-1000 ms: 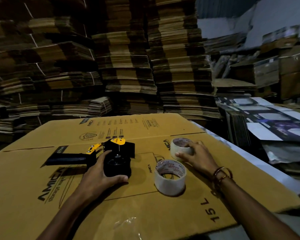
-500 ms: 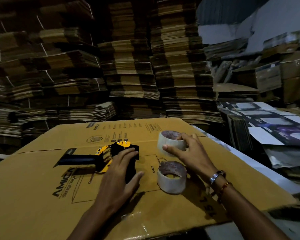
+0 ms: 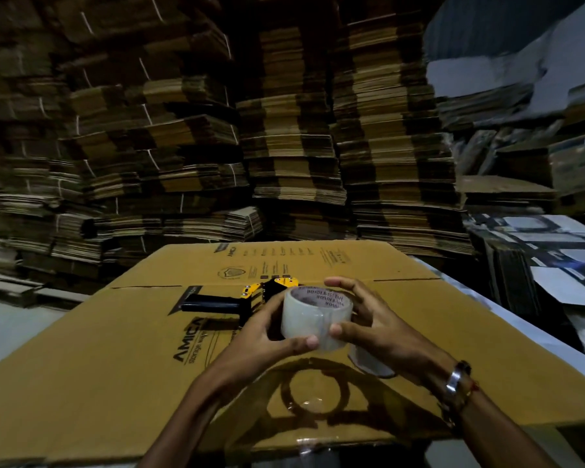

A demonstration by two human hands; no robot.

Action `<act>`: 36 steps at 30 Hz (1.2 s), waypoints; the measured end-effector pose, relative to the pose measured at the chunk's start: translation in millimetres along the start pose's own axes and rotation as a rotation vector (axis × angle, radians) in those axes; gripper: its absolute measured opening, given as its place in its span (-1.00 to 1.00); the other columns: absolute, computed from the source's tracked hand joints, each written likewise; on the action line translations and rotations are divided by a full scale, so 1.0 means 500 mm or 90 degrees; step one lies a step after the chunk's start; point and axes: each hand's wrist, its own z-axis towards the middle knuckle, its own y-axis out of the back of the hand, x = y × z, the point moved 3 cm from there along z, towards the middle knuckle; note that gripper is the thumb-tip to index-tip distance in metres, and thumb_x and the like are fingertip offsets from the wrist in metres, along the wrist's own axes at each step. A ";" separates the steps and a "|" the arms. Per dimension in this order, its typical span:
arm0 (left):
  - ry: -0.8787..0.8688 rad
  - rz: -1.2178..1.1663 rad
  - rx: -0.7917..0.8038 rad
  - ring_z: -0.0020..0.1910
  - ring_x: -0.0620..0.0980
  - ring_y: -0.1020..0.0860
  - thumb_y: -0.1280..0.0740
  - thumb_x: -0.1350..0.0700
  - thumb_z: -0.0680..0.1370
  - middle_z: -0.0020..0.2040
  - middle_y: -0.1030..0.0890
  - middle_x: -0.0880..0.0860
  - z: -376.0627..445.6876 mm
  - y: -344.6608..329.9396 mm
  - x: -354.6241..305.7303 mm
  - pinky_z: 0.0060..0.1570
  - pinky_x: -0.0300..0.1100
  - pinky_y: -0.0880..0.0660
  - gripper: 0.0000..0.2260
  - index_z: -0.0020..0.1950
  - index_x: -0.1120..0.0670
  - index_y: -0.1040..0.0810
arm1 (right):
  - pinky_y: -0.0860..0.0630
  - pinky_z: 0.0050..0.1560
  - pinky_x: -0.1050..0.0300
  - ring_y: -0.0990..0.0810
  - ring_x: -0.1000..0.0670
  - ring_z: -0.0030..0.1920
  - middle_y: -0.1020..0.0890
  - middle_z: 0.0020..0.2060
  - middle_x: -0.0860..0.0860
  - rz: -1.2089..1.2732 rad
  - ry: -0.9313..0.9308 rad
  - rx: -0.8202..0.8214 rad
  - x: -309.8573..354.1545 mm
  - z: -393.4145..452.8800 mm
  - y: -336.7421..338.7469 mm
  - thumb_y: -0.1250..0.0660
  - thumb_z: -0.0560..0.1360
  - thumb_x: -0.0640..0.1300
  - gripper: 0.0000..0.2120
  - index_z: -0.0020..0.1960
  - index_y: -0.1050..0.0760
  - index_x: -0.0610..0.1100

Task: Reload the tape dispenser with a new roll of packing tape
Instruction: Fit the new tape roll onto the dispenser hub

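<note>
Early in the reload: new tape roll [image 3: 316, 317] lifted clear of the flattened carton [image 3: 115, 366], not yet mounted. Pinched from both sides, left hand [image 3: 267, 336] at nine o'clock, right hand [image 3: 372, 322] at three (thumbs low on the near rim). Tape dispenser [image 3: 237, 300] lying untouched at eleven o'clock beyond. Seating and threading left.
</note>
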 end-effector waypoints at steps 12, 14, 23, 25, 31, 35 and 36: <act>-0.044 0.031 -0.089 0.09 -0.41 -0.52 -0.61 -0.03 0.27 0.25 -0.48 -0.17 -0.017 -0.016 0.016 -0.06 -0.38 -0.56 -0.27 0.35 -0.25 -0.35 | -0.59 0.20 0.04 -0.60 0.03 0.26 -0.57 0.30 0.05 0.101 -0.022 -0.045 -0.040 -0.004 -0.045 -0.66 0.18 0.11 -0.10 0.44 -0.36 0.19; -0.047 0.046 -0.086 0.11 -0.46 -0.49 -0.59 0.14 0.37 0.25 -0.47 -0.22 -0.019 -0.015 0.021 -0.03 -0.48 -0.50 -0.31 0.34 -0.26 -0.34 | -0.57 0.19 0.13 -0.57 0.11 0.29 -0.56 0.31 0.16 0.027 0.002 -0.060 -0.033 -0.009 -0.050 -0.65 0.22 0.05 -0.12 0.45 -0.32 0.23; -0.089 0.198 -0.155 0.34 -0.36 -0.38 -0.60 0.01 0.36 0.37 -0.43 -0.29 -0.022 -0.001 0.059 0.23 -0.44 -0.35 -0.25 0.46 -0.22 -0.31 | -0.27 0.34 0.25 -0.27 0.33 0.41 -0.28 0.45 0.34 -0.304 0.076 -0.103 -0.036 -0.016 -0.070 -0.61 0.32 0.07 -0.05 0.50 -0.08 0.33; -0.099 0.215 -0.171 0.37 -0.30 -0.38 -0.60 -0.02 0.35 0.40 -0.40 -0.28 -0.025 0.005 0.066 0.27 -0.34 -0.36 -0.23 0.48 -0.21 -0.31 | -0.29 0.38 0.20 -0.28 0.32 0.41 -0.28 0.44 0.34 -0.304 0.070 -0.094 -0.040 -0.010 -0.065 -0.61 0.32 0.08 -0.06 0.51 -0.11 0.31; -0.079 0.220 -0.194 0.29 -0.25 -0.41 -0.51 -0.20 0.36 0.33 -0.42 -0.25 -0.036 0.030 0.065 0.05 -0.37 -0.41 -0.38 0.38 -0.23 -0.42 | -0.56 0.25 -0.19 -0.55 -0.05 0.30 -0.53 0.32 0.10 -0.022 -0.005 -0.110 -0.057 0.000 -0.043 -0.64 0.25 0.07 -0.18 0.42 -0.35 0.27; -0.059 0.232 -0.259 0.28 -0.14 -0.47 -0.49 0.02 0.49 0.29 -0.51 -0.09 -0.021 0.048 0.077 -0.05 -0.36 -0.57 -0.54 0.37 -0.03 -0.50 | -0.53 0.29 -0.05 -0.52 0.03 0.29 -0.49 0.36 0.05 -0.052 0.002 -0.211 -0.059 0.026 -0.027 -0.51 0.31 0.10 -0.11 0.55 -0.20 0.11; -0.049 0.252 -0.266 0.30 -0.15 -0.48 -0.49 0.01 0.49 0.30 -0.52 -0.09 -0.012 0.053 0.085 0.10 -0.25 -0.58 -0.51 0.39 -0.01 -0.49 | -0.50 0.32 -0.05 -0.50 0.02 0.31 -0.46 0.39 0.04 -0.063 -0.001 -0.215 -0.061 0.035 -0.024 -0.50 0.31 0.10 -0.09 0.56 -0.17 0.10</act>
